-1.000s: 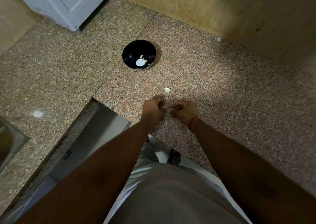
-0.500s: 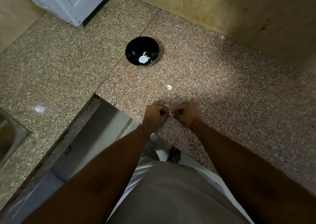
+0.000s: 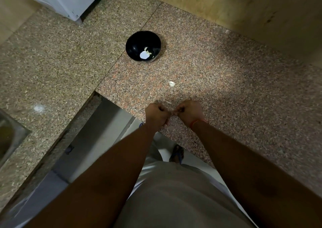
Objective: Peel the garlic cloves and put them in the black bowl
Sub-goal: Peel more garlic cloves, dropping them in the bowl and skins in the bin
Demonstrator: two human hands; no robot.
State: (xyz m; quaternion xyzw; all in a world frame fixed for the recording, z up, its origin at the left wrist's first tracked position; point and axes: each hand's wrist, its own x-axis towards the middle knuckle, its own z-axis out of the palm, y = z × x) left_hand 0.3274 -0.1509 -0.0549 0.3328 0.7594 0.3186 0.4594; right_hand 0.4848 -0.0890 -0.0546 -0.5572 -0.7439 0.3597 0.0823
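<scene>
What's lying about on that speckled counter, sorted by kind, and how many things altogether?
Black bowl: 1
Loose garlic clove on the granite counter: 1
Garlic clove pinched between the left hand and right hand: 1, mostly hidden
Pale garlic pieces in the bowl: count unclear
Total: 3 countable things

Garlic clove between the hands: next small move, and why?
Probably keep stripping skin: left hand and right hand both pinch the small garlic clove, too hidden to tell whether it is bare. Then carry it to the round black bowl.

garlic clove (image 3: 172, 113) mostly hidden between hands, sink (image 3: 7, 137) cut off left
</scene>
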